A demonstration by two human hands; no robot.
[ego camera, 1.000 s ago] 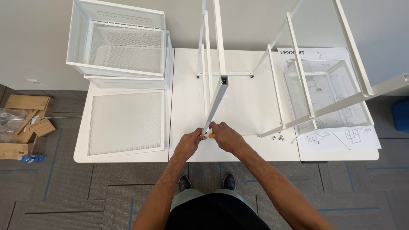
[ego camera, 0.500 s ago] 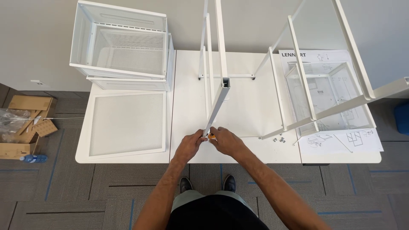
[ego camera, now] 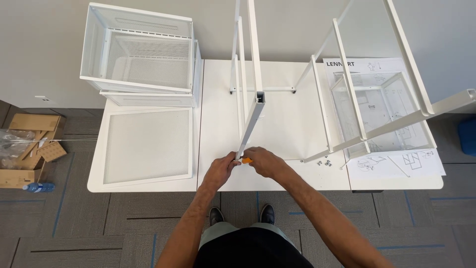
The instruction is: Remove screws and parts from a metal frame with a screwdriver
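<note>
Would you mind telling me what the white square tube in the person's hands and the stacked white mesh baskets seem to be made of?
White square tube: probably painted or powder-coated metal; its open top end shows thin hollow walls and the finish is matt and even.

Stacked white mesh baskets: likely coated steel; fine see-through mesh sits inside stiff solid rims.

Both hands, left hand and right hand, grip the tube's lower end.

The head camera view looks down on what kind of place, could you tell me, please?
Probably an office or workroom used for furniture assembly: grey carpet tiles, a white table holding white mesh baskets, and an instruction sheet.
</note>
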